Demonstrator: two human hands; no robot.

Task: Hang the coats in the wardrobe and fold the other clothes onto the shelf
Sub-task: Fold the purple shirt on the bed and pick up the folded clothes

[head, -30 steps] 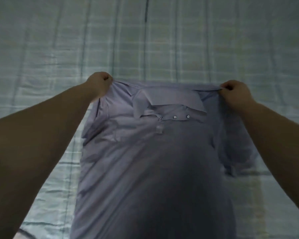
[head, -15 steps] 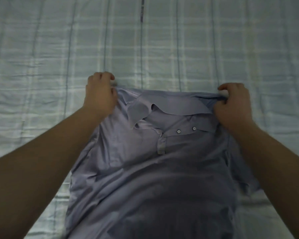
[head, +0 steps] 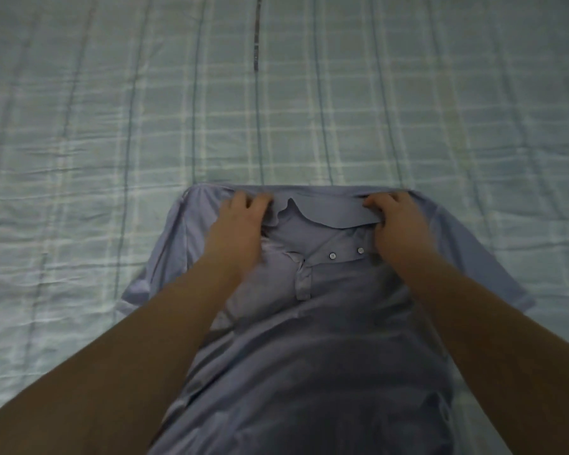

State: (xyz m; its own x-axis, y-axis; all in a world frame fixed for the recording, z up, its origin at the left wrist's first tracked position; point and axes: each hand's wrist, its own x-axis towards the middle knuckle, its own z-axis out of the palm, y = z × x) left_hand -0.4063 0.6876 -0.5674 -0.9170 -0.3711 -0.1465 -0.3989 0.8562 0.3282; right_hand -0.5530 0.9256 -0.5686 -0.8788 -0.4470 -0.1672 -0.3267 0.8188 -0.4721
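Note:
A light blue polo shirt [head: 312, 339] lies face up on the bed, collar away from me, with two white buttons showing on its placket. Both short sleeves spread out to the sides. My left hand [head: 240, 231] rests on the shirt just left of the collar [head: 329, 211], fingers fairly straight on the cloth. My right hand [head: 403, 226] is at the collar's right end and pinches it between curled fingers and thumb. My forearms cover parts of the shirt's chest and sides.
The bed is covered by a pale green checked sheet [head: 276, 110], wrinkled at the left. It stretches well beyond the shirt on the far side and to both sides. No wardrobe, shelf or other clothes are in view.
The shirt was lowered flat onto the bed. Both hands left the shoulders and moved inward to the collar.

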